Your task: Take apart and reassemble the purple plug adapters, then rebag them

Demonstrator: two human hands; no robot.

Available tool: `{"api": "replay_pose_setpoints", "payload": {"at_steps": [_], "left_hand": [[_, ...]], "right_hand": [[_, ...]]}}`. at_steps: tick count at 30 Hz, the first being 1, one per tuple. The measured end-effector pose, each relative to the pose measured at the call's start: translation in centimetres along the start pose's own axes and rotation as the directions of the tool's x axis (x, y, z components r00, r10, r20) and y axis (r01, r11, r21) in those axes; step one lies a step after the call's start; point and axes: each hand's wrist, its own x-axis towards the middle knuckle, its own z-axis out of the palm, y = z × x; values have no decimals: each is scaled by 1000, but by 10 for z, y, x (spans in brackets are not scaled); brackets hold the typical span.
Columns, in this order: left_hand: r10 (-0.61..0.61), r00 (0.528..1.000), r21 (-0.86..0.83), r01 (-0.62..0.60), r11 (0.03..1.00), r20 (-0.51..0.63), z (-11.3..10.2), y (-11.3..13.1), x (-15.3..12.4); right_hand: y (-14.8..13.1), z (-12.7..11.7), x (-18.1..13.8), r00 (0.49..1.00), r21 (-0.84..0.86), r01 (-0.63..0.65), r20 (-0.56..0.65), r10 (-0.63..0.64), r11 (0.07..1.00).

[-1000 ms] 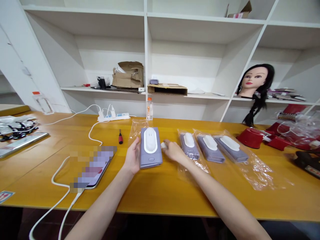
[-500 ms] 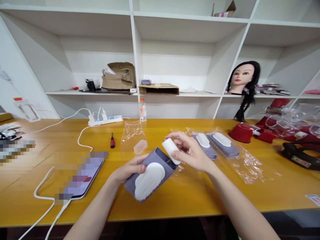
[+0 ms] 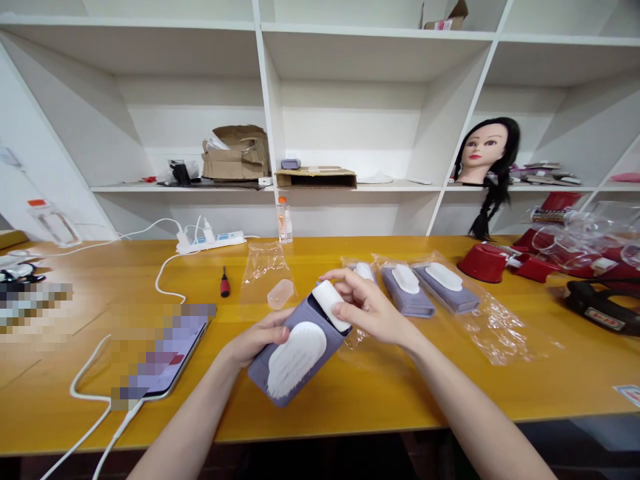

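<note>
My left hand (image 3: 257,335) grips a purple box-shaped device (image 3: 295,353) with a white wing-shaped pad on its face, tilted above the yellow table (image 3: 350,393). My right hand (image 3: 367,308) pinches a small white block (image 3: 331,305) against the device's upper end. A small translucent pink cap (image 3: 280,293) lies on the table just beyond, beside an empty clear bag (image 3: 263,263). Three more purple devices in clear bags (image 3: 430,287) lie to the right.
A phone (image 3: 160,350) on a white cable lies at the left, with a red-handled screwdriver (image 3: 225,283) and a power strip (image 3: 210,240) behind it. Red objects (image 3: 484,263) and a black tool (image 3: 603,310) sit at the right. White shelves hold a mannequin head (image 3: 483,157) and cardboard boxes.
The device was lifted off the table and tilted in my left hand. My right hand brought the white block up and down onto the device's upper end. The pink cap appeared on the table.
</note>
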Motion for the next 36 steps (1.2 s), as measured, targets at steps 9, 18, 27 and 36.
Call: {"api": "replay_pose_setpoints", "payload": {"at_steps": [9, 18, 27, 36], "left_hand": [[18, 998, -7, -17, 1000, 62, -6, -3, 2], [41, 996, 36, -44, 998, 80, 2, 2, -2], [-24, 996, -12, 25, 1000, 89, -4, -3, -4], [122, 966, -267, -182, 946, -226, -7, 8, -3]], "right_hand": [[8, 3, -1, 996, -29, 66, 57, -64, 997], [-4, 3, -5, 985, -290, 173, 72, -159, 941], [8, 12, -8, 980, -410, 191, 33, -195, 892], [29, 12, 31, 984, -84, -180, -8, 180, 980]]}}
